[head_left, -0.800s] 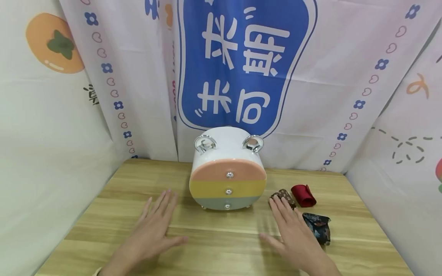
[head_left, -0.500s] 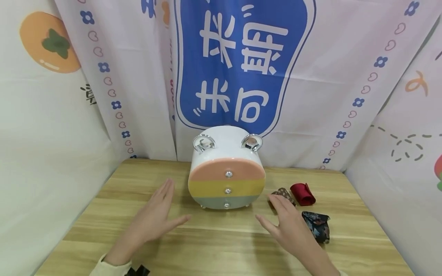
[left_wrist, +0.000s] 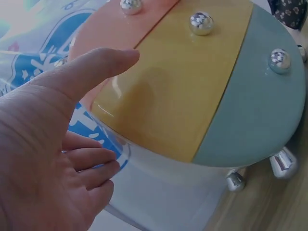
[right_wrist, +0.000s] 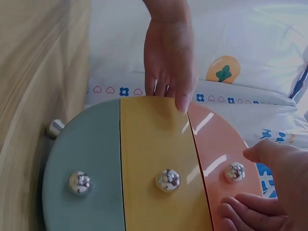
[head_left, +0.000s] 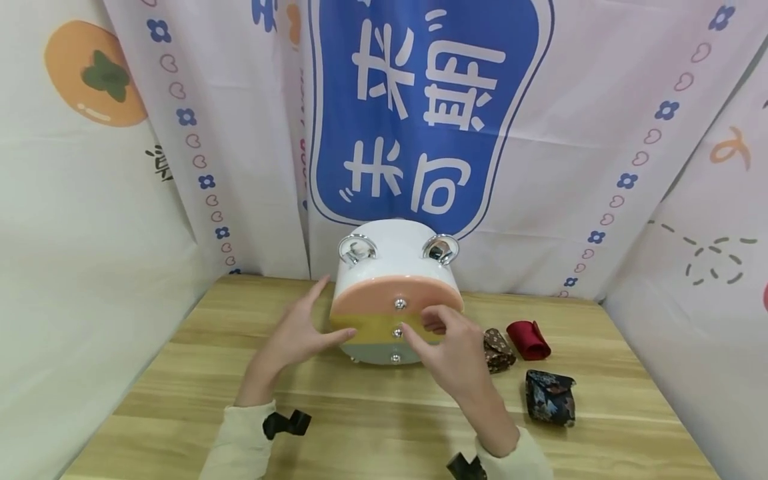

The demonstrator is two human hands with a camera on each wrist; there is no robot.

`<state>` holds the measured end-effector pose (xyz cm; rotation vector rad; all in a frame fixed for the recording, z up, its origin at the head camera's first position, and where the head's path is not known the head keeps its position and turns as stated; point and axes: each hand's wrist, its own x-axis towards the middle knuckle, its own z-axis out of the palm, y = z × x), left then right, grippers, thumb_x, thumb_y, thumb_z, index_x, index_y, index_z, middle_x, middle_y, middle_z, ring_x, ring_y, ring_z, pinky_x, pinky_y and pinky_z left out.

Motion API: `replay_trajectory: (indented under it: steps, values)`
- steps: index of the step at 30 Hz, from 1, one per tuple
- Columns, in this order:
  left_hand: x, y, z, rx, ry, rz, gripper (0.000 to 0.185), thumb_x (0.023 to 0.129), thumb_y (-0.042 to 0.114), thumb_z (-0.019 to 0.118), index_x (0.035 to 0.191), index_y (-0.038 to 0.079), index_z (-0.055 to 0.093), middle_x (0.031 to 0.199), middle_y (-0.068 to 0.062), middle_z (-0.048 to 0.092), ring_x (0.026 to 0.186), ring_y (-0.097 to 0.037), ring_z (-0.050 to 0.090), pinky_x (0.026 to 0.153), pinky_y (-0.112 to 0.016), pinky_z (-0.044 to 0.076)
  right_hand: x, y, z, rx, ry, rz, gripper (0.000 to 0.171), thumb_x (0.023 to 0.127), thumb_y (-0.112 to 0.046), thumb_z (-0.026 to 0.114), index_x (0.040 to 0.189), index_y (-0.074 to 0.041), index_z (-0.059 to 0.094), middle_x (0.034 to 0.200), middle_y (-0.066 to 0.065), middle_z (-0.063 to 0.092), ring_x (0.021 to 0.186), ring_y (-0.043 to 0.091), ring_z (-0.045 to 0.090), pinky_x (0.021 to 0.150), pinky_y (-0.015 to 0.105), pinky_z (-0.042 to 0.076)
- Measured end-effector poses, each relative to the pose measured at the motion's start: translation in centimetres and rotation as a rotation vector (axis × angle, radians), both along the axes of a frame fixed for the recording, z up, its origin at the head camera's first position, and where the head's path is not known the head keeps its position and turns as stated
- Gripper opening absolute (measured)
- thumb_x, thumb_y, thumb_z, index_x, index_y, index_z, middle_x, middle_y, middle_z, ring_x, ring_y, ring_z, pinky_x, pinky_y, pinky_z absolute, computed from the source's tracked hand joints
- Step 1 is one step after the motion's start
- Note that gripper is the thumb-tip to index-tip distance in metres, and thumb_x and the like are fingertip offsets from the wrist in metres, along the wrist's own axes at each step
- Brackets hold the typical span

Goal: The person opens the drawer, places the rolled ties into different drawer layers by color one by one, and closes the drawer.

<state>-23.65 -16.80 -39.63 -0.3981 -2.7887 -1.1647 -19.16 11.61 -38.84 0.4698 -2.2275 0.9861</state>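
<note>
An oval three-drawer storage box [head_left: 399, 257] with a white body stands at the back of the table. Its front has a pink top drawer [right_wrist: 219, 144], a yellow middle drawer [right_wrist: 154, 144] and a grey-green bottom drawer [left_wrist: 240, 110], each with a round silver knob. All three drawers look closed. My left hand [head_left: 294, 340] is beside the box's left side, thumb over the front and fingers extended along the side; contact is unclear. My right hand [head_left: 459, 353] is before the drawer fronts, fingers loosely bent, thumb apart from them, holding nothing. The right wrist view shows it near the top knob [right_wrist: 235, 172].
Right of the box lie a brown patterned rolled cloth item [head_left: 498, 351], a red one [head_left: 528, 340] and a dark floral one [head_left: 550, 398]. Printed curtains [head_left: 600, 133] hang close behind the wooden table [head_left: 360, 427]. Two silver ring-shaped ears [head_left: 357, 250] top the box.
Both hands have moved forward and inward to the box. The left came to its left side. The right left the cloth items and now stands before the drawers.
</note>
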Motion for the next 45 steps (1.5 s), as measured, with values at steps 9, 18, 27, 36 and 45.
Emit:
replay_trajectory:
  steps: [9, 18, 27, 36, 45]
  values:
    - [-0.6, 0.5, -1.2, 0.066, 0.043, -0.021, 0.12, 0.078, 0.055, 0.09, 0.169, 0.016, 0.023, 0.173, -0.015, 0.032, 0.155, -0.049, 0.035, 0.118, -0.078, 0.033, -1.1, -2.3, 0.7, -0.062, -0.017, -0.075, 0.028, 0.083, -0.031, 0.091, 0.087, -0.01, 0.074, 0.079, 0.001, 0.077, 0.071, 0.01, 0.072, 0.066, 0.03, 0.064]
    - [-0.7, 0.7, -1.1, 0.09, 0.076, -0.043, 0.112, 0.081, 0.046, 0.091, 0.168, 0.017, 0.027, 0.17, -0.016, 0.038, 0.154, -0.047, 0.039, 0.119, -0.076, 0.036, -1.7, -3.0, 0.5, -0.056, -0.016, -0.118, 0.024, 0.085, -0.028, 0.089, 0.084, -0.01, 0.074, 0.075, 0.001, 0.077, 0.064, 0.008, 0.071, 0.06, 0.023, 0.061]
    - [-0.9, 0.4, -1.1, 0.07, 0.1, -0.043, 0.107, 0.083, 0.041, 0.09, 0.167, 0.013, 0.029, 0.168, -0.019, 0.04, 0.152, -0.049, 0.041, 0.119, -0.074, 0.038, -1.8, -3.6, 0.3, -0.055, 0.026, -0.106, 0.023, 0.086, -0.025, 0.089, 0.084, -0.007, 0.075, 0.076, 0.004, 0.078, 0.064, 0.012, 0.073, 0.06, 0.023, 0.063]
    - [-1.1, 0.2, -1.4, 0.072, 0.122, -0.037, 0.104, 0.084, 0.041, 0.09, 0.166, 0.014, 0.032, 0.167, -0.018, 0.042, 0.151, -0.048, 0.042, 0.119, -0.073, 0.039, -1.6, -3.7, 0.4, -0.052, 0.044, -0.113, 0.022, 0.085, -0.025, 0.089, 0.081, -0.009, 0.074, 0.074, 0.003, 0.077, 0.063, 0.011, 0.073, 0.06, 0.025, 0.063]
    - [-1.2, 0.1, -1.5, 0.067, 0.13, -0.034, 0.103, 0.084, 0.04, 0.091, 0.166, 0.014, 0.034, 0.165, -0.02, 0.045, 0.149, -0.05, 0.045, 0.117, -0.073, 0.042, -0.7, -3.4, 0.5, -0.041, 0.056, -0.114, 0.021, 0.085, -0.025, 0.088, 0.08, -0.011, 0.073, 0.073, 0.0, 0.077, 0.064, 0.008, 0.072, 0.061, 0.026, 0.062]
